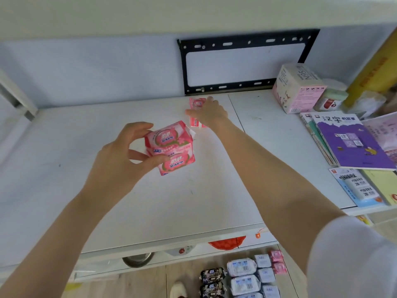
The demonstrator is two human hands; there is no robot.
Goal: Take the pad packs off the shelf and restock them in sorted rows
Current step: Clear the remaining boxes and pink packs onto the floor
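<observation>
Your left hand (126, 157) grips two stacked pink pad packs (170, 147) just above the white shelf (64, 168). Your right hand (211, 114) is at the back of the shelf, fingers curled over a single pink pack (196, 108) lying there. More packs (242, 274) lie in rows on the floor below.

Black metal bracket (183, 67) on the wall, just beyond the fingers (209, 100) of the right hand (212, 115). Well to the right of those fingers: pink N95 box (298, 89), small green-lidded jar (332, 100) beside it, purple book (352, 145) nearer, blue eraser card (357, 188) nearer still. Far below the fingers: steel bowl (138, 258), white shoe (178, 289).
</observation>
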